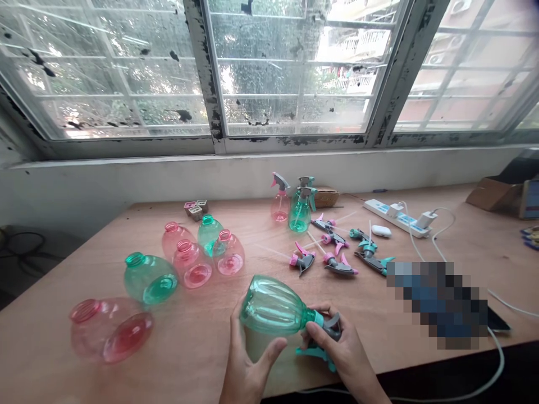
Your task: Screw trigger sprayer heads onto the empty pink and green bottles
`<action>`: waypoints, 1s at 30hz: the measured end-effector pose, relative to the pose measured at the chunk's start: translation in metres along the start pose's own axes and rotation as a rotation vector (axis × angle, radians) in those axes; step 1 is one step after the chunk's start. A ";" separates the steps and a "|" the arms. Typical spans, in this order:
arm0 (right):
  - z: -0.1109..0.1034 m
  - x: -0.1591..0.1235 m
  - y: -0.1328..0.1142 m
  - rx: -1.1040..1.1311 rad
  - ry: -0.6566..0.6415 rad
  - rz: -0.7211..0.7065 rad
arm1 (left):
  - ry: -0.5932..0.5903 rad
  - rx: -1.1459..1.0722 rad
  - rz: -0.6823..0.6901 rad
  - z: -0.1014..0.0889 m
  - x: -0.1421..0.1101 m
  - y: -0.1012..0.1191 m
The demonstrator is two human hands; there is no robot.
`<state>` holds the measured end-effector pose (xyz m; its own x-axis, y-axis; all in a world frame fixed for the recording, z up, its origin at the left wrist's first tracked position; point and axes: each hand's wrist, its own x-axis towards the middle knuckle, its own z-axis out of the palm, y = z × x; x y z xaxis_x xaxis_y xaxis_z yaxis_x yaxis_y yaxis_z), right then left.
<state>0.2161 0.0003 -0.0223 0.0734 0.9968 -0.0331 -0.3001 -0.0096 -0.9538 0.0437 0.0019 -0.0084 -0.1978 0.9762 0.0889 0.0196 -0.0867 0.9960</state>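
A clear green spray bottle (275, 308) is tipped on its side above the table's front part, its base to the left and its neck to the right. My left hand (250, 359) cups the base end, fingers behind it and thumb apart below. The grey and teal trigger head (332, 328) sits at the bottle's neck, with my right hand (337, 342) closed around it, thumb and fingers at the collar. Its teal trigger hangs below. Loose pink and grey spray heads (341, 264) and teal and grey ones (373, 261) lie beyond my right hand.
Several open pink bottles (228, 255) and green bottles (150, 278) lean or lie at left. Three bottles with heads (300, 213) stand near the wall. A power strip (396, 216), white case (381, 230), cables, a blurred-out device (438, 303) and a cardboard box (490, 191) occupy the right.
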 end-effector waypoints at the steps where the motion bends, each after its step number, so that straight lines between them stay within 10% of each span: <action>1: 0.000 0.000 0.000 -0.014 -0.002 -0.001 | 0.000 -0.015 -0.012 -0.001 0.001 0.001; 30: 0.002 0.001 -0.002 0.021 0.036 0.005 | -0.003 -0.082 -0.015 -0.007 0.000 -0.006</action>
<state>0.2145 0.0011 -0.0197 0.1062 0.9931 -0.0487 -0.3200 -0.0122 -0.9473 0.0370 0.0009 -0.0142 -0.1950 0.9780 0.0745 -0.0637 -0.0884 0.9940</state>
